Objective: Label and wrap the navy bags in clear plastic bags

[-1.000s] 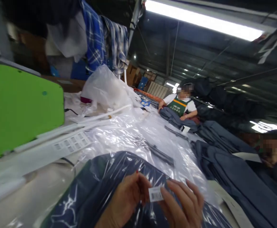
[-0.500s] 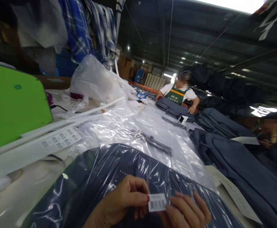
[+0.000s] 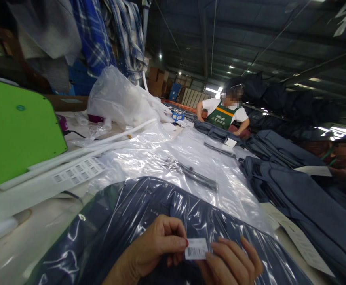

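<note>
A small white barcode sticker [image 3: 196, 248] is pinched between my left hand [image 3: 155, 249] and my right hand [image 3: 232, 263], low in the head view. Both hands hover just over a folded dark blue garment sealed in a clear plastic bag [image 3: 125, 221], which lies on the table right in front of me. My left thumb and forefinger grip the sticker's left edge; my right fingers hold its right edge.
A bright green machine cover [image 3: 15, 130] stands at left beside a sheet of barcode labels [image 3: 78, 172]. Empty clear bags [image 3: 191, 166] lie beyond, dark blue garments [image 3: 291, 186] are stacked at right. One person in a green apron [image 3: 223, 114] works at the far end, another person [image 3: 345, 158] at right.
The view has tilted down and steadied. My hands have closed in on the sticker and settled low over the bagged garment. The far person has leaned over the garments.
</note>
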The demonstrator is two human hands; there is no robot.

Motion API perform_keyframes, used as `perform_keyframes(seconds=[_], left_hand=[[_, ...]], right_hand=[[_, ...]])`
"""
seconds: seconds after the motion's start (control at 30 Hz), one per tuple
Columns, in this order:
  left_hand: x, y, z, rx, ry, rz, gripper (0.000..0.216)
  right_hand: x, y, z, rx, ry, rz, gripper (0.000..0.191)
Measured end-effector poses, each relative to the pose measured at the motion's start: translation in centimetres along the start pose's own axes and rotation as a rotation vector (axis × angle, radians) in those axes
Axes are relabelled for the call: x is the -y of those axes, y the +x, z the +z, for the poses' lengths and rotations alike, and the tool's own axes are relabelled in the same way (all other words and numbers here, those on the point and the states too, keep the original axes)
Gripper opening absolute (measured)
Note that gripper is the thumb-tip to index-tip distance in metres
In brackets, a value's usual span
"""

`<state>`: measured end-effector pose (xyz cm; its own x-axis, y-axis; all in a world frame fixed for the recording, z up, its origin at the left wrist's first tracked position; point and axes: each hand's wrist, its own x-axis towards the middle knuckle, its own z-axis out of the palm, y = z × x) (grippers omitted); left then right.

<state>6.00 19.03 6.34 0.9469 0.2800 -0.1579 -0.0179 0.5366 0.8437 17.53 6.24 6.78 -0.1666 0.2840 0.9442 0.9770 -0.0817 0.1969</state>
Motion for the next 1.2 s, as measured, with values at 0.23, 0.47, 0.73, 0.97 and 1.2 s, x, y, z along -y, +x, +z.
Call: perform_keyframes(seconds=[0.23,0.47,0.73,0.97,1.2], left_hand=[[0.2,-0.1,-0.1,-0.08,0.094,0.067,0.029],[0.0,0.0,0.2,-0.039,0.307,0.006,0.027],[-0.2,-0.1,0.4,-0.031,0.412,-0.011,0.025],[0.4,0.4,0.2,-0.129,0.45,0.036,0.03],[1.6,0.6,2.2,0.196,0.868,0.552,0.019]], right_hand=[[-0.7,-0.4,-1.0,0.134,0.054,0.018,0.013],[-2.8,2.2,-3.1,0.668,0.433,0.667,0.013],[-2.4,4.9,-1.5,1.044,0.595,0.699,0.012],[-3.4,4.3,-1.1,1.061,0.802,1.113,0.018],[-5.4,2.9,-1.5,0.496,0.84,1.594,0.03]])
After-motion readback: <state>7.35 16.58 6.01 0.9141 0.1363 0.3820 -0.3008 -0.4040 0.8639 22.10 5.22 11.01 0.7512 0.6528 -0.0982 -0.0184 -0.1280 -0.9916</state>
